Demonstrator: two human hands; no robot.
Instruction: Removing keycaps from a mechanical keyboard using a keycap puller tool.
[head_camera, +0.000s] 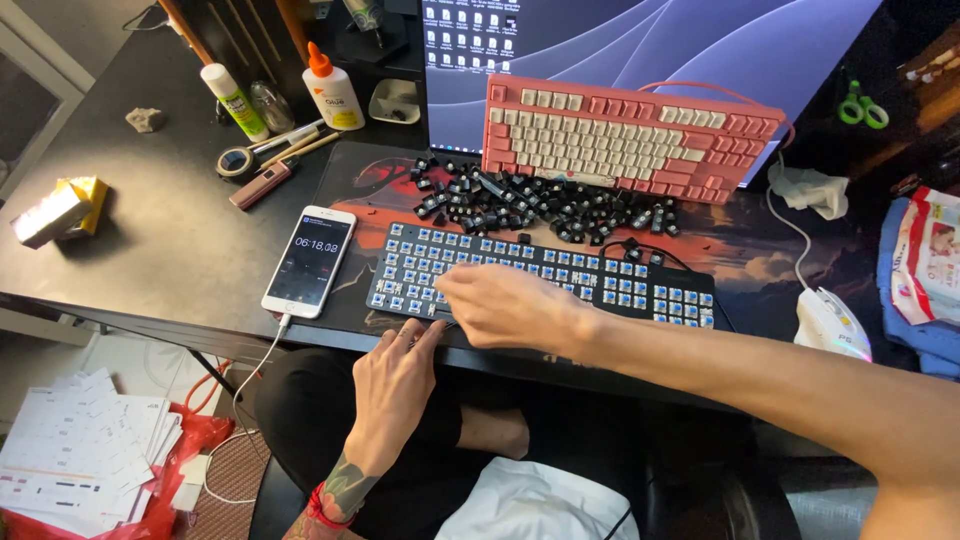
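A black keyboard (640, 285) with its keycaps off and blue switches showing lies at the desk's front edge. My right hand (505, 305) reaches across its lower left part, fingers curled over the switches; whether it holds anything I cannot tell. My left hand (395, 375) rests at the keyboard's front left edge, fingertips touching the frame. A heap of loose black keycaps (540, 205) lies just behind the keyboard. A pink and white keyboard (625, 140) leans against the monitor (650, 40).
A white phone (308, 260) showing a timer lies left of the keyboard, cable hanging off the desk. A white mouse (830, 322) sits at right. Glue bottles (333, 90), tape and pens stand at back left. Papers (85, 450) lie on the floor.
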